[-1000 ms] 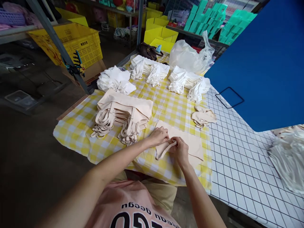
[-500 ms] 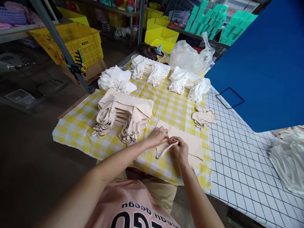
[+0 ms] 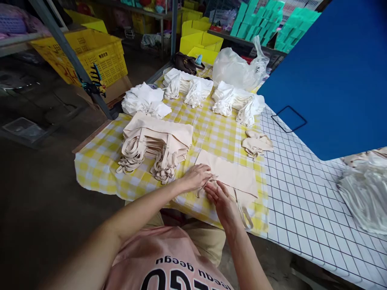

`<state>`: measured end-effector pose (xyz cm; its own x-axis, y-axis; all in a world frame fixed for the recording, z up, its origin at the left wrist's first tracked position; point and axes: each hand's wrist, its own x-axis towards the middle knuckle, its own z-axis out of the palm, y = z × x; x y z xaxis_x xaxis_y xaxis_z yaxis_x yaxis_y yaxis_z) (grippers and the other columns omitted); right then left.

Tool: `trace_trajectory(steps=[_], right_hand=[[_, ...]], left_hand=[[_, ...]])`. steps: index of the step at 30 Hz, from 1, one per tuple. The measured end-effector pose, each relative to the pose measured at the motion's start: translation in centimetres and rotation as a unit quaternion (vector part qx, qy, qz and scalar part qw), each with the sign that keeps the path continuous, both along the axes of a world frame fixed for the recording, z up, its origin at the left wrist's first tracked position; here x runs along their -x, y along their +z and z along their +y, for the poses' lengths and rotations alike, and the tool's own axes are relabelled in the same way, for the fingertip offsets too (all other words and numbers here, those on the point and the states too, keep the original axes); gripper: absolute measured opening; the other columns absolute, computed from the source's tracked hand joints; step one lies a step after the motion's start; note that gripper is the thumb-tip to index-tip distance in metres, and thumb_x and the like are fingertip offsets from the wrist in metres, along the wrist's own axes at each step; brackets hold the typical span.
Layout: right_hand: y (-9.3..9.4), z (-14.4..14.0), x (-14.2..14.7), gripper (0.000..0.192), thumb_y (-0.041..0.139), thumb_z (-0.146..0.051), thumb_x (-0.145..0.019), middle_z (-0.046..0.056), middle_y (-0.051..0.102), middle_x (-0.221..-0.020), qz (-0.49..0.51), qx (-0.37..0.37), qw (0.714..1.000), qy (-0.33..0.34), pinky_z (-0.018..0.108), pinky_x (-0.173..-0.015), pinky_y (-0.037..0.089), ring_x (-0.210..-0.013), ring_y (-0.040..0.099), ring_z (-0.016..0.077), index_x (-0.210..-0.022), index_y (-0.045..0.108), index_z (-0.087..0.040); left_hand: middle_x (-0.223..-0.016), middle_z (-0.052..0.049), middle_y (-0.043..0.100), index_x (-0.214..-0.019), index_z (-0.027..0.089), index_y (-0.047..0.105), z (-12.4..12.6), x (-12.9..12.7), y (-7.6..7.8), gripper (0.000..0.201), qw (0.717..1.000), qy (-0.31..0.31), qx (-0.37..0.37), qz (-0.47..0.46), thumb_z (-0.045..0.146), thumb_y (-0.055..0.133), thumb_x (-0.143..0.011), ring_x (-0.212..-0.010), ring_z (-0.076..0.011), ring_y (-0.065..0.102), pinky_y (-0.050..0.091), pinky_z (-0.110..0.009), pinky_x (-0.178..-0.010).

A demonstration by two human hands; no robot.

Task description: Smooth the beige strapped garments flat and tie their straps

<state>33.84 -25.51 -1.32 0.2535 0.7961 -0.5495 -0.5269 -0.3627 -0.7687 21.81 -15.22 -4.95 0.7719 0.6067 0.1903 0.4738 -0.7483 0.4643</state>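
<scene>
A flat beige cloth bag (image 3: 231,174) lies on the yellow checked tablecloth (image 3: 99,161) near the table's front edge. My left hand (image 3: 197,176) rests on the bag's near left corner, fingers spread over a strap. My right hand (image 3: 218,197) lies flat and open beside it, pressing the strap against the cloth. A second strap (image 3: 245,212) loops over the table's front edge. Left of my hands stands a stack of folded beige bags (image 3: 157,144) with straps hanging forward.
Piles of white folded cloth (image 3: 145,100) (image 3: 189,86) (image 3: 238,102) line the far edge, a small beige bundle (image 3: 256,144) to the right. A clear plastic bag (image 3: 238,68), a blue board (image 3: 332,76), yellow crates (image 3: 90,56) and a grid-patterned cover (image 3: 302,201) surround them.
Both hands let go of the raised strap loop and now lie flat on it. The strap has dropped onto the cloth, and the other strap now hangs over the front edge.
</scene>
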Motion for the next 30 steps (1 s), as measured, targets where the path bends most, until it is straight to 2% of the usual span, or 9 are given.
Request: trace_trajectory(steps=[2,4,11,14,16,19,21,24,30], right_hand=[[-0.4,-0.1,0.6,0.06,0.083,-0.032,-0.049,-0.002,0.068,-0.078,0.023,-0.002,0.999,-0.042,0.028,-0.071,0.049,-0.076,0.066,0.0169,-0.099,0.051,-0.024],[-0.7,-0.1,1.1,0.058,0.084,-0.028,-0.046,-0.004,0.066,-0.075,0.033,-0.002,0.998,-0.055,0.027,-0.066,0.049,-0.07,0.066,0.016,-0.095,0.052,-0.023],[-0.5,-0.9,1.7,0.04,0.081,-0.034,-0.05,-0.004,0.062,-0.065,0.0,-0.005,1.0,0.005,0.022,-0.051,0.039,-0.051,0.051,0.0088,-0.081,0.062,-0.017],[-0.6,-2.8,2.4,0.038,0.075,-0.043,-0.059,-0.004,0.06,-0.061,-0.081,-0.011,0.996,0.043,0.024,-0.061,0.041,-0.06,0.054,0.0117,-0.085,0.066,-0.017],[-0.8,-4.2,3.1,0.039,0.072,-0.045,-0.063,-0.001,0.064,-0.071,-0.119,-0.007,0.992,0.046,0.026,-0.072,0.043,-0.076,0.058,0.0154,-0.092,0.065,-0.018],[-1.2,-5.8,4.2,0.052,0.07,-0.045,-0.066,0.002,0.065,-0.094,-0.117,0.004,0.993,-0.001,0.029,-0.078,0.044,-0.092,0.06,0.0191,-0.11,0.056,-0.022],[-1.5,-6.3,4.6,0.056,0.068,-0.045,-0.068,0.003,0.063,-0.098,-0.106,0.006,0.994,-0.028,0.03,-0.077,0.046,-0.094,0.061,0.0198,-0.116,0.051,-0.023],[-1.7,-6.7,4.8,0.052,0.066,-0.044,-0.071,0.004,0.063,-0.098,-0.111,-0.003,0.993,-0.038,0.031,-0.08,0.046,-0.099,0.059,0.0209,-0.116,0.051,-0.023],[-2.0,-8.1,5.2,0.043,0.065,-0.042,-0.072,0.006,0.061,-0.116,-0.144,-0.008,0.989,-0.025,0.036,-0.094,0.04,-0.113,0.051,0.0231,-0.11,0.058,-0.024]], left_hand=[[-0.118,-0.007,0.054,-0.104,0.02,0.063,-0.1,0.2,-0.1,0.024,1.0,-0.011,-0.003,-0.002,0.023,0.051,-0.084,-0.113,-0.0206,0.046,0.036,-0.033,-0.098],[-0.12,-0.008,0.053,-0.109,0.02,0.062,-0.2,0.3,-0.1,0.028,1.0,-0.017,-0.004,-0.002,0.026,0.053,-0.084,-0.116,-0.0213,0.045,0.034,-0.034,-0.101],[-0.135,-0.008,0.045,-0.12,0.02,0.055,-0.6,0.7,0.4,0.035,0.998,-0.014,0.05,0.032,0.025,0.05,-0.086,-0.129,-0.021,0.035,0.025,-0.039,-0.108],[-0.141,-0.008,0.039,-0.123,0.021,0.052,-0.6,0.9,0.6,0.036,0.996,-0.01,0.076,0.045,0.023,0.046,-0.088,-0.133,-0.0194,0.029,0.02,-0.043,-0.11],[-0.142,-0.007,0.037,-0.124,0.022,0.051,-0.7,0.9,0.8,0.036,0.995,-0.007,0.084,0.052,0.022,0.044,-0.089,-0.134,-0.0182,0.026,0.018,-0.043,-0.111],[-0.144,-0.007,0.035,-0.124,0.022,0.051,-0.7,1.0,1.0,0.037,0.994,-0.007,0.086,0.06,0.019,0.043,-0.088,-0.135,-0.0177,0.025,0.017,-0.042,-0.111],[-0.144,-0.008,0.035,-0.124,0.021,0.051,-0.7,1.0,1.1,0.038,0.994,-0.007,0.084,0.064,0.018,0.043,-0.088,-0.135,-0.0179,0.024,0.017,-0.042,-0.111],[-0.144,-0.008,0.034,-0.125,0.022,0.05,-0.7,1.0,1.0,0.039,0.994,-0.008,0.078,0.07,0.017,0.043,-0.087,-0.136,-0.0186,0.023,0.018,-0.042,-0.111],[-0.146,-0.007,0.031,-0.127,0.022,0.049,-0.6,1.1,0.8,0.04,0.994,-0.011,0.083,0.07,0.018,0.04,-0.088,-0.137,-0.0183,0.021,0.017,-0.042,-0.111]])
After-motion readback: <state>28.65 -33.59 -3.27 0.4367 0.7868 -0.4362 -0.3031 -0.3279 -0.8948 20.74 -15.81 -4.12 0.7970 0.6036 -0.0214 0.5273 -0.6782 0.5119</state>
